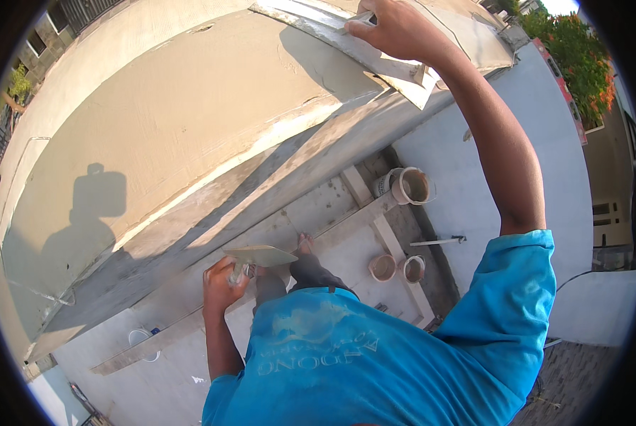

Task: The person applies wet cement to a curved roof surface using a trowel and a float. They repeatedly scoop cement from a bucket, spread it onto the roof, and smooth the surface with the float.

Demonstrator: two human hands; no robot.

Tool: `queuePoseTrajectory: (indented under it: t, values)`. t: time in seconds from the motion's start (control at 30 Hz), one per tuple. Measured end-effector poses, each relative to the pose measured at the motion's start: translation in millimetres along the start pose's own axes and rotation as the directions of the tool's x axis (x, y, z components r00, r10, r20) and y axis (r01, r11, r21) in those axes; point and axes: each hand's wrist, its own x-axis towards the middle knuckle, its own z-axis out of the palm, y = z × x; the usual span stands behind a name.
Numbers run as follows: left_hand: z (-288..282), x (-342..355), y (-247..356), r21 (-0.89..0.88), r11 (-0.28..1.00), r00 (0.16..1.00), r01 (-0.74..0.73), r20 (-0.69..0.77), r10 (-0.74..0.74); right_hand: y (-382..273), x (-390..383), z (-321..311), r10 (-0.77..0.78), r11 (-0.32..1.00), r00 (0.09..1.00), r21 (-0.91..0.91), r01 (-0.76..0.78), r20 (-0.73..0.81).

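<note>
My right hand (pixel 397 30) is stretched far out at the top, closed around the handle of a long, pale plastering float (pixel 396 69). The float's blade lies along the edge of a broad mortar-coated slab (pixel 190 92), smooth and beige with a damp-looking darker area. My left hand (pixel 224 285) is held low near my body, closed on the handle of a plastering trowel (pixel 265 254). That trowel's flat grey blade is level above the hand and apart from the slab. Shadows of my head and shoulders fall on the slab's left part.
Mortar-stained buckets stand below at the right: one pale bucket (pixel 414 187) beside another, and two smaller tubs (pixel 382 268). A white-rimmed bucket (pixel 153 353) sits lower left. A pipe with a tap (pixel 442 241) juts from the white wall (pixel 502 170). Thin wire (pixel 30 140) crosses the slab's left end.
</note>
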Motion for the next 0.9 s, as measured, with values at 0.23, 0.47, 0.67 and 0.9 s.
queuePoseTrajectory:
  t: [0.23,0.47,0.67,0.9]
  values:
    - [2.8,-2.3,-7.2,0.042,0.999,1.000,0.015,0.016,-0.016,84.4,29.8,16.3,0.188,0.972,0.982,-0.135,-0.190,-0.025]
    - [9.0,-9.5,-15.4,-0.019,1.000,1.000,0.014,-0.010,-0.014,88.4,3.9,-19.5,0.367,0.798,0.888,0.396,-0.454,0.279]
    - [0.7,-16.1,-16.4,-0.079,0.997,1.000,-0.003,-0.016,0.002,74.4,7.3,-9.7,0.368,0.835,0.871,0.297,-0.464,0.326]
    - [-10.3,-32.4,-31.8,-0.048,0.999,1.000,0.004,-0.025,-0.005,-27.3,-11.8,-11.2,0.281,0.855,0.904,0.343,-0.388,0.323]
